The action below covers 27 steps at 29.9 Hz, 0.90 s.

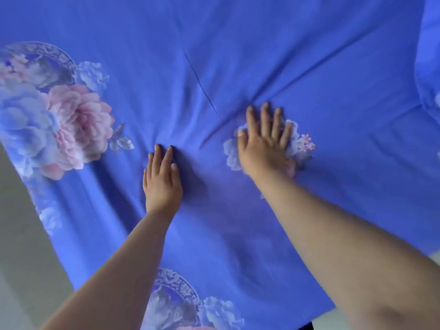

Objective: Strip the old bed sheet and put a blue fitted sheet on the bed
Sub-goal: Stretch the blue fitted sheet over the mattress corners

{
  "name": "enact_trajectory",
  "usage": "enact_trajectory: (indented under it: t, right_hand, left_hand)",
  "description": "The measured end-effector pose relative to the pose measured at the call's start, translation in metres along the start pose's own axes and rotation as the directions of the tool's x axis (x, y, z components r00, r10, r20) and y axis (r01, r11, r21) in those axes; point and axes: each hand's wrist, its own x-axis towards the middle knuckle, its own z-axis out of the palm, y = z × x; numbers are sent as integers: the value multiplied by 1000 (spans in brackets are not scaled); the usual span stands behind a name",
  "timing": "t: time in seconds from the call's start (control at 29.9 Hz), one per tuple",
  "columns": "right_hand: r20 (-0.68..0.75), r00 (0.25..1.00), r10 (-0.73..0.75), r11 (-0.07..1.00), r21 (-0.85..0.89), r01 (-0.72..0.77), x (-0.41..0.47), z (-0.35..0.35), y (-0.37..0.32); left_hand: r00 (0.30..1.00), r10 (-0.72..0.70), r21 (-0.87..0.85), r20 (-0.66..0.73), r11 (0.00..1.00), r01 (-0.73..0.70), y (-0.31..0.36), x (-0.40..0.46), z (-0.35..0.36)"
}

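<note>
A blue sheet (273, 55) printed with pink and pale blue flowers covers the bed and fills nearly the whole head view. My left hand (162, 179) lies flat on the sheet near the middle, fingers straight and together. My right hand (266, 144) presses flat on the sheet a little farther away, fingers spread over a small flower print. Creases in the cloth fan out from both hands. The mattress under the sheet is hidden.
A pale floor (21, 222) shows past the bed's left edge. At the far right a raised fold of the same blue cloth (428, 67) bulges up. A dark strip (307, 326) shows below the sheet's near edge.
</note>
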Motion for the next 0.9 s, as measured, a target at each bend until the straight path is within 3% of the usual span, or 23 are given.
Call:
enact_trajectory:
  t: [0.03,0.07,0.1,0.17,0.2,0.23,0.27,0.3,0.37,0.4,0.47,0.53,0.6,0.63,0.67,0.73,0.8,0.9]
  right_hand:
    - [30,981,-194,981,13,193,-34,16,-36]
    - [91,916,-391,920,55,387,-77,30,-68]
    - [200,790,-580,815,126,566,-123,41,-94]
    - [436,415,-798,563,293,773,-205,54,-124]
    - [456,269,-848,461,385,800,-232,53,-129]
    - [397,210,-893,398,483,780,-245,52,-129]
    - [268,253,-930,363,553,750,-245,50,-124]
    - [128,373,-919,377,563,736,-238,49,-114]
    - [-113,657,-745,553,448,703,-197,36,-84]
    - [-187,765,-616,668,391,633,-172,28,-66]
    - [-285,883,-374,876,205,437,-130,21,-28]
    - [-242,962,-124,987,73,145,-107,15,1]
    - [-162,981,108,994,14,-107,-127,20,0]
    - [-124,984,124,992,-13,-127,-150,27,-13]
    - [-93,994,64,997,-38,-68,-182,38,-33]
    - [-15,981,-191,981,-35,191,-257,65,-93]
    - [42,894,-447,894,59,444,-337,89,-154]
    - [181,684,-706,708,176,684,-411,102,-204]
  left_hand:
    - [998,-25,-159,-65,987,15,-3,12,-10]
    - [995,-14,-230,-100,973,-10,-5,21,-19]
    - [993,41,-211,-108,975,-63,-3,25,-25]
    - [961,275,-73,-25,958,-276,8,24,-28]
    - [922,382,17,56,923,-384,10,21,-23]
    - [885,442,103,146,883,-458,6,15,-16]
    - [864,453,181,221,851,-493,-5,6,-8]
    - [866,428,253,259,835,-488,-21,-3,-3]
    - [900,358,356,250,830,-429,-61,-17,-4]
    - [912,338,386,232,829,-405,-82,-22,-9]
    - [915,336,423,221,813,-401,-121,-29,-22]
    - [921,305,447,243,807,-385,-147,-32,-34]
    - [936,257,458,239,821,-342,-170,-39,-46]
    - [948,225,451,225,838,-306,-181,-42,-51]
    - [959,188,444,211,855,-266,-191,-46,-58]
    - [978,101,425,180,889,-170,-211,-51,-70]
    - [986,-22,402,164,914,-46,-236,-61,-87]
    - [982,-24,270,189,962,-29,-270,-72,-105]
